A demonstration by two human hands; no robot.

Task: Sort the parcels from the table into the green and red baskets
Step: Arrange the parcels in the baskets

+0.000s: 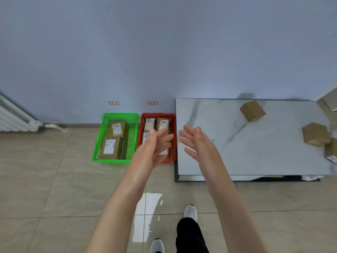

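Marble table [237, 152] bears 3 parcels [252, 110]; tiled floor [54, 179] bears 2 baskets [116, 115].

There are two baskets: one green basket [116, 115] and one red basket [158, 115]. The green one shows two parcels [118, 128] [108, 147]. The red one shows at least three; the left hand [155, 147] hides part. Three brown boxes [252, 110] [316, 134] [331, 150] sit on the one table [237, 152]. Two wall tags [114, 103] [152, 103].

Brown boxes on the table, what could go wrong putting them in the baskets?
1. The brown cardboard parcels on the white marble-look table mostly show plain sides, so one might go in the wrong basket.
2. The red plastic basket already looks crowded; another parcel could perch on top and slide out.
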